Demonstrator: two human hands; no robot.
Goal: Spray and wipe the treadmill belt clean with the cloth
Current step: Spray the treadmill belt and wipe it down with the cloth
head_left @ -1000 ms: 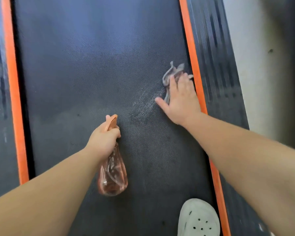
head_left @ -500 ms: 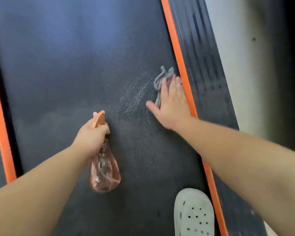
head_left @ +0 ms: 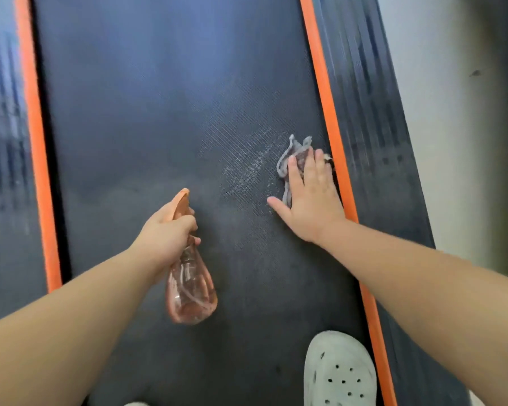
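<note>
Barely shifted along the belt [head_left: 165, 112], the right hand [head_left: 311, 197] presses the cloth [head_left: 294, 152] flat beside the orange strip [head_left: 326, 112] (left hand [head_left: 165, 232] gripping the spray bottle [head_left: 189, 291]); firm overlapping strokes through the wet patch [head_left: 244, 171] would serve best.

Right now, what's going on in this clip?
A person is cleaning a treadmill belt. The right hand presses a grey cloth flat on the belt beside the right orange edge strip, next to a wet, sprayed patch. The left hand grips a pink spray bottle. A white clog stands on the belt.
</note>
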